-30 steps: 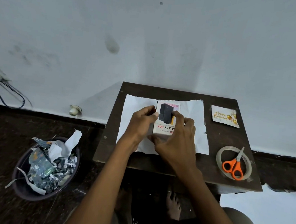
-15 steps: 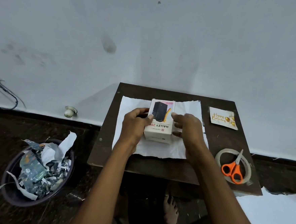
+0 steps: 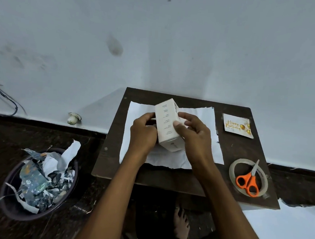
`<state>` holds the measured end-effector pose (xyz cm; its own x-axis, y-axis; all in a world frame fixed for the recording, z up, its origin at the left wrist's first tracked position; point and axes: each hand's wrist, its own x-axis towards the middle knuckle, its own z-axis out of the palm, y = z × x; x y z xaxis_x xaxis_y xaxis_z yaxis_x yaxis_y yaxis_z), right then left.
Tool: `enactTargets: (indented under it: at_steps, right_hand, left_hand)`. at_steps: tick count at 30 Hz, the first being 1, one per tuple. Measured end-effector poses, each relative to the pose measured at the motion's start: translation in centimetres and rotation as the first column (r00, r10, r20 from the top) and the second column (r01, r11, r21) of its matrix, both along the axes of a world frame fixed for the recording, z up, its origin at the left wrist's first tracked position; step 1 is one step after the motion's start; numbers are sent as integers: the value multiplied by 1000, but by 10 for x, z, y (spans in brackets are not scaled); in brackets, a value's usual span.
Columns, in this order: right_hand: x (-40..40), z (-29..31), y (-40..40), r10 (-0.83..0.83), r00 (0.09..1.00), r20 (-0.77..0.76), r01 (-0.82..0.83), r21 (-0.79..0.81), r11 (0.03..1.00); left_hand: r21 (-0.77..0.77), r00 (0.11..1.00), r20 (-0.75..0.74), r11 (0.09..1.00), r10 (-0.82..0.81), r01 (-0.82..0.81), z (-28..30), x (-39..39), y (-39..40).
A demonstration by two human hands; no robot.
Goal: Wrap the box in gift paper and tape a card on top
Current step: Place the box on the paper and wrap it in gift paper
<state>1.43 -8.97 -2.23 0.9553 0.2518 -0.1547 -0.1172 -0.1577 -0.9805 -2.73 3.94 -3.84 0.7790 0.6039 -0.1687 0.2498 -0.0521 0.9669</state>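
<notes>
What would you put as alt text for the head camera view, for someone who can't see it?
Two hands, left hand and right hand, hold a white box tilted above a white paper sheet on a dark table. To the right lie a birthday card and orange scissors on a tape roll.

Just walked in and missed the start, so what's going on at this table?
A person grips a white box with the left hand and right hand, tilted on edge above a white paper sheet. Nothing is wrapped yet. The birthday card, tape roll and orange scissors lie untouched to the right.
</notes>
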Motion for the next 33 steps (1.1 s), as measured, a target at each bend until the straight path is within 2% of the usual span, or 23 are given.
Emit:
enactTargets:
  at_steps: [3,4,6,9,11,13,17,20,23,25,30,33]
  right_hand:
    - [-4,-1,-3,74,997,3,-74,-45,996]
    - [-6,1,-3,76,997,21,-75,-67,995]
    - [-10,2,-1,34,988,152,-2,-208,978]
    - [-14,-3,0,25,906,422,208,-496,843]
    - [-16,-5,0,89,887,454,231,-601,765]
    - [-19,-7,-1,171,878,447,189,-652,734]
    - [-26,-11,-2,259,870,420,100,-663,742]
    - [-19,-9,-9,250,901,355,30,-624,781]
    - [-8,-4,-17,151,962,227,-51,-397,916]
    - [1,-3,-20,100,983,151,-58,-256,965]
    - [22,-1,-22,277,949,154,-209,-352,912]
    - [26,-2,-27,277,938,206,-167,-431,887]
  left_hand:
    - [-240,1000,3,971,1,0,5,-1,1]
    - [-265,1000,5,964,-7,8,6,-1,1]
    - [-222,999,-5,974,-40,38,5,-1,0]
    - [-21,997,-60,999,-43,42,-3,2,-2]
    - [19,995,-96,999,-38,40,-3,1,-1]
    - [-49,992,-108,997,-62,57,-3,-1,1]
    - [-178,992,-58,979,-111,99,-1,-3,4]
    - [-191,988,-31,971,-150,141,-4,-2,5]
    - [-147,985,-33,976,-170,164,-7,-2,7]
    - [-154,985,-24,974,-174,168,-7,-2,8]
    - [-141,986,7,976,-164,163,-4,-4,5]
    - [-139,994,8,985,-105,105,-5,-3,2]
